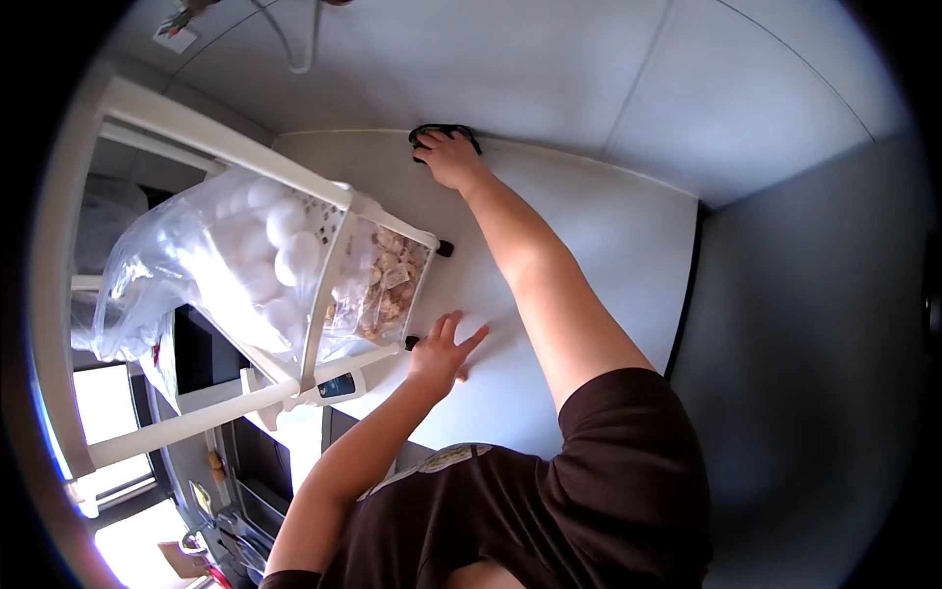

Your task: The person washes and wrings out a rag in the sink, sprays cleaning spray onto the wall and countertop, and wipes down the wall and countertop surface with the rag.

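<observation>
My right hand (450,159) is stretched to the far edge of the pale countertop (608,236). Its fingers press down on a dark, bunched cloth (465,131), set against the wall; the cloth is partly covered by the hand. Nearer to me, my left hand (438,358) is over the countertop with its fingers spread and nothing in them. It is beside a black foot (411,343) of the white rack. A small brown bit (461,376) shows close to its thumb side.
The white rack (226,142) stands at the left, holding a clear bag of white eggs (287,221) and a lower basket with bagged, brownish-white pieces (391,280). A white bottle (339,387) is behind it. Tiled wall (520,69) bounds the back; a grey panel (785,344) lies right.
</observation>
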A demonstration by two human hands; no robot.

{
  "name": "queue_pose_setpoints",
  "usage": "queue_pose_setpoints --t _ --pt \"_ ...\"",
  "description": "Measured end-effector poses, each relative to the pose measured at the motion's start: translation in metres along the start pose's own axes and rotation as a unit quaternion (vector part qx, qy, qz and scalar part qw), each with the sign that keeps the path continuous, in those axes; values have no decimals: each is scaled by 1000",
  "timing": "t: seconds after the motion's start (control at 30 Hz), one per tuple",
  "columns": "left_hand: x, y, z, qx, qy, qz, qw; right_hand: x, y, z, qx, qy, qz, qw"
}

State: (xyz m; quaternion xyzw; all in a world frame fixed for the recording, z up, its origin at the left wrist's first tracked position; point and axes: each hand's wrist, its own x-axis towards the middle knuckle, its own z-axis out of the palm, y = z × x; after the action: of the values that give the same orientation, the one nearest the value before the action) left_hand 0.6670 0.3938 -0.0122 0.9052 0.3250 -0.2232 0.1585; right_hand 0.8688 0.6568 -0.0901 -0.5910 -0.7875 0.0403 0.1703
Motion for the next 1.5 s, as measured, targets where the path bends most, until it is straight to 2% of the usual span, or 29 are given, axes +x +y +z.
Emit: queue_pose_setpoints --t 0.03,0.1,0.13,0.2,0.23,0.27,0.33,0.37,0.4,0.43,0.53,0.6,0.7,0.9,1.0,1.07,1.13,1.23,1.3,1.33,1.5 --pt "0 5 2 1 -5 5 1000 -29 12 -6 0 -6 32 999" --pt "-1 2 3 5 21 -17 1000 -52 21 -17 -16 42 52 998" --pt "2 7 4 5 21 -2 1000 -100 44 -30 -9 83 102 991" --pt "0 0 4 -2 45 -6 999 -134 63 -37 -1 163 103 981" --pt "0 4 4 -5 45 10 999 -186 98 -46 22 183 202 962" --pt "-2 1 1 4 45 4 999 -193 93 -56 9 216 188 958" --pt "-2 3 -1 20 44 8 999 -264 121 -87 -47 252 269 928" --pt "0 0 -2 21 46 10 999 -268 124 -88 -70 289 246 922" --pt "0 0 0 22 45 9 999 -287 138 -88 -85 279 299 909" --pt "-3 0 3 25 49 11 998 -312 140 -106 -121 251 397 874" --pt "-7 -1 11 33 38 13 999 -333 125 -113 -135 237 415 868" --pt "0 -4 10 40 28 5 999 -342 118 -99 -152 252 453 842" --pt "-1 -2 9 54 21 -7 998 -366 67 -89 -145 223 492 829" --pt "-6 -9 31 49 70 13 996 -444 -93 -78 -163 206 442 858" --pt "-10 -8 42 60 74 -2 995 -478 -175 -76 -140 190 453 860" --pt "-10 -7 37 69 69 -7 995 -486 -211 -87 -74 194 459 864" --pt "-11 -3 27 81 12 -7 997 -495 -209 -83 -71 199 441 872" --pt "-18 -1 18 85 -9 -1 996 -490 -191 -79 -82 187 442 873" --pt "-16 -1 19 86 -10 -5 996 -471 -162 -79 -94 197 503 836" --pt "-15 -2 21 88 -11 -9 996 -462 -142 -78 -100 241 495 829" --pt "-14 -3 21 82 -16 -6 996 -397 -21 -103 -170 152 594 771"
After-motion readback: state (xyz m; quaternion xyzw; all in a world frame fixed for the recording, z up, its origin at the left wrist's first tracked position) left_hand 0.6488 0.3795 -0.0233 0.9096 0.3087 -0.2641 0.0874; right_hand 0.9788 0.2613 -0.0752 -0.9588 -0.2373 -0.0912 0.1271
